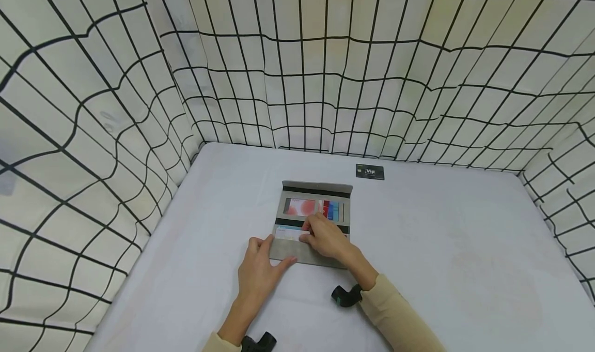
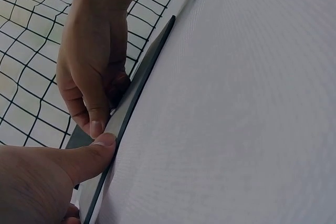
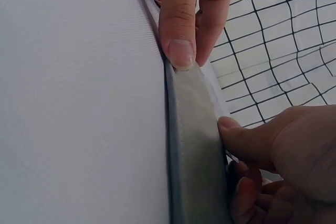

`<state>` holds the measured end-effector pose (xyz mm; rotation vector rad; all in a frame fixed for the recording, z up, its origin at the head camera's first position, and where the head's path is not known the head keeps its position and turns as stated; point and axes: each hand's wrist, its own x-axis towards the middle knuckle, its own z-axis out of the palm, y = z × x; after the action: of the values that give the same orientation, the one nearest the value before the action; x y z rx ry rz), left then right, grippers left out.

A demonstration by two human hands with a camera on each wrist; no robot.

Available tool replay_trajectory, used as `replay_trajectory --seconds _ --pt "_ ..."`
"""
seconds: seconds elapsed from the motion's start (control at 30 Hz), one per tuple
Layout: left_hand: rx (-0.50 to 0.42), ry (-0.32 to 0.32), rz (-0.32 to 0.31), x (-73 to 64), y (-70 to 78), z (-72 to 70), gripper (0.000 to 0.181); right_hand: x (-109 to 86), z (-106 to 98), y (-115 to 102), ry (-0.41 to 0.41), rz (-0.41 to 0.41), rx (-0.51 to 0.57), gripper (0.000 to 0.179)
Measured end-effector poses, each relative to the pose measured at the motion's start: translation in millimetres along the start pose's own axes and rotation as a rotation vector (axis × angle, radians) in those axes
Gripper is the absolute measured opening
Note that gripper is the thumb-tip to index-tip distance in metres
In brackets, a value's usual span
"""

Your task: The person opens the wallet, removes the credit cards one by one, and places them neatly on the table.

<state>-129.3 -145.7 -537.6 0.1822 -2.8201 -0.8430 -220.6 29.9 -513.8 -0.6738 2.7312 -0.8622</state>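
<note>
Gripping the gray wallet (image 1: 311,252) at its near left corner, the left hand (image 1: 260,269) lays its thumb on the near edge, while above the wallet's near half the right hand (image 1: 326,235) pinches a white-and-blue card (image 1: 287,233) between thumb and fingers. Farther up the open wallet sit a pink card (image 1: 302,207) and a red-and-blue card (image 1: 331,210); past its far right corner, a black card (image 1: 370,171) lies on the same white table (image 1: 441,238), before black netting (image 1: 303,75).

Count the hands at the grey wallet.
2: the left hand, holding the grey wallet by its near-left corner; the right hand, over its middle, pinching a pale card.
</note>
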Motion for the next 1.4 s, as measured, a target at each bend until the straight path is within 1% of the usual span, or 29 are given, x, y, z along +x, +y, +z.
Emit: replay_trajectory --seconds 0.1,0.3,0.57,1.1,1.4 --pt "-0.004 -0.003 -0.004 -0.1 -0.3 0.0 0.081 -0.2 -0.2 -0.7 -0.001 -0.004 -0.003 0.018" --pt "-0.005 -0.009 -0.013 0.0 -0.9 0.3 0.081 0.0 2.8 -2.3 0.026 0.010 -0.022 0.017" --pt "-0.011 -0.003 0.000 -0.6 -0.6 -0.4 0.080 -0.1 3.9 -3.0 0.060 0.019 -0.036 0.018" --pt "-0.002 -0.008 -0.007 -0.7 0.0 -0.5 0.081 2.4 5.4 -2.0 0.119 0.063 0.018 0.016" --pt "0.000 -0.013 -0.008 -0.3 -0.4 -0.9 0.081 4.1 4.5 0.0 0.108 0.057 0.033 0.019"
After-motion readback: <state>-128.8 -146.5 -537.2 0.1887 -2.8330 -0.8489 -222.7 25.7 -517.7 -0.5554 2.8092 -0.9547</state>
